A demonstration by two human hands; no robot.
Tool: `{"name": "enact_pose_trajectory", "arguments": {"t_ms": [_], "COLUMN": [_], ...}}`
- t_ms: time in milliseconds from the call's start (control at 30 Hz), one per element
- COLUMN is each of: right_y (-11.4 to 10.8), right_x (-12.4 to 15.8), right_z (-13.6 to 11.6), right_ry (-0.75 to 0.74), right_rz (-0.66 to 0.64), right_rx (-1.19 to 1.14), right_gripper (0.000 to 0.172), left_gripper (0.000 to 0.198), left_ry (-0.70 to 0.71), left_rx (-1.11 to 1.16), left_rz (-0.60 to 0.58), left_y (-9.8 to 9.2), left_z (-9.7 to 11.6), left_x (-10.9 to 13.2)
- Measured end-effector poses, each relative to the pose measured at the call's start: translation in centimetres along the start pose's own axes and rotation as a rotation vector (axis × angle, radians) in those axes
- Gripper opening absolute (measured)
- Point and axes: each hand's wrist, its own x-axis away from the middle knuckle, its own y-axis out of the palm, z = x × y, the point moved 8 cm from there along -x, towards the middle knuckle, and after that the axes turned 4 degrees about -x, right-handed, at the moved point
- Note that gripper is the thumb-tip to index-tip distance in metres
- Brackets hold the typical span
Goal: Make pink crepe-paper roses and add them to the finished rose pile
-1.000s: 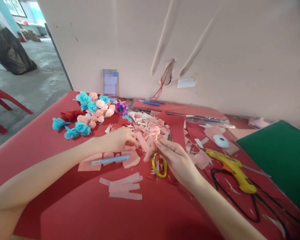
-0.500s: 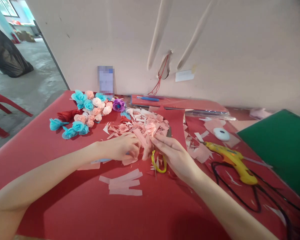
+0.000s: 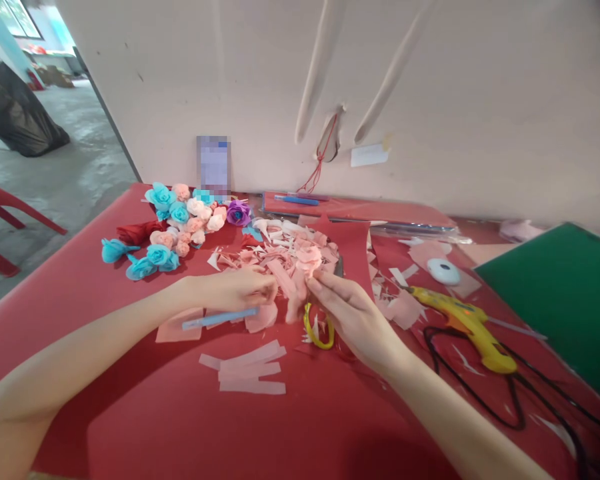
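Note:
My right hand [image 3: 347,307] pinches a small pink paper flower [image 3: 309,259] by its base, its petals facing up. My left hand [image 3: 250,288] is closed just to the left of it, fingers curled; what they hold, if anything, is hidden. Below the left hand lie a light blue stick [image 3: 220,319] and pieces of pink paper [image 3: 180,327]. Under the right hand are the yellow handles of scissors [image 3: 320,333], their blades mostly covered. Several pale pink paper strips [image 3: 253,373] lie nearer to me.
Pink paper scraps [image 3: 260,250] are heaped behind my hands. Finished paper flowers [image 3: 180,227] fill the back left of the red table [image 3: 180,427]. To the right are a yellow glue gun [image 3: 470,327] with its black cable, a white case [image 3: 443,271] and a green board [image 3: 555,293].
The flower is turned more upright in my right hand. My left hand has risen slightly and its fingers have curled in, uncovering the blue stick.

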Motion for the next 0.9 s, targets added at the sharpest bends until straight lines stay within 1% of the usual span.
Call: {"name": "enact_pose_trajectory", "arguments": {"t_ms": [67, 133, 233, 300, 333, 367, 433, 500, 567, 600, 667, 733, 800, 867, 900], "right_y": [0.1, 0.5, 1.8, 2.9, 3.4, 3.9, 4.7, 5.4, 5.8, 6.0, 6.1, 6.1, 5.7, 5.0, 4.6], "right_x": [0.2, 0.3, 0.6, 0.9, 1.1, 1.3, 1.7, 2.0, 2.3, 2.3, 2.4, 2.2, 2.0, 1.5, 1.3], "right_z": [-0.3, -0.8, -1.1, -1.1, -1.1, -1.1, -1.0, -0.8, -0.6, -0.5, -0.4, -0.3, -0.3, -0.3, -0.3], "right_ry": [-0.015, -0.026, -0.009, 0.019, 0.033, 0.047, 0.076, 0.106, 0.131, 0.139, 0.141, 0.123, 0.093, 0.062, 0.051], "right_rz": [0.019, -0.003, -0.116, -0.214, -0.26, -0.302, -0.363, -0.404, -0.426, -0.429, -0.43, -0.425, -0.405, -0.364, -0.341], "right_rx": [-0.036, -0.092, -0.223, -0.353, -0.418, -0.474, -0.555, -0.603, -0.644, -0.662, -0.686, -0.691, -0.685, -0.672, -0.665], "right_gripper": [0.027, 0.027, 0.027, 0.027, 0.027, 0.027, 0.028, 0.028, 0.029, 0.029, 0.031, 0.033, 0.033, 0.032, 0.03], "left_gripper": [0.01, 0.005, 0.006, 0.009, 0.013, 0.016, 0.02, 0.023, 0.022, 0.021, 0.017, 0.014, 0.013, 0.014, 0.015], "left_ry": [-0.051, -0.123, -0.193, -0.187, -0.175, -0.159, -0.108, -0.024, 0.021, 0.012, -0.048, -0.068, -0.028, 0.003, -0.001], "left_rx": [0.061, 0.118, 0.205, 0.264, 0.285, 0.306, 0.384, 0.533, 0.681, 0.727, 0.764, 0.756, 0.706, 0.553, 0.439], "left_rz": [0.098, 0.259, 0.495, 0.586, 0.6, 0.593, 0.528, 0.439, 0.356, 0.326, 0.278, 0.273, 0.317, 0.341, 0.317], "left_y": [-1.1, -2.5, -4.3, -4.9, -5.0, -4.9, -4.4, -3.7, -2.9, -2.6, -2.0, -1.9, -2.4, -3.0, -2.9], "left_z": [-0.1, -0.4, -0.1, 0.8, 1.4, 2.0, 3.1, 4.3, 5.1, 5.2, 5.2, 5.0, 5.0, 4.7, 4.4], "left_x": [0.0, 0.3, 1.2, 1.7, 1.9, 1.9, 1.8, 1.7, 1.6, 1.6, 1.6, 1.5, 1.4, 1.2, 1.0]}}
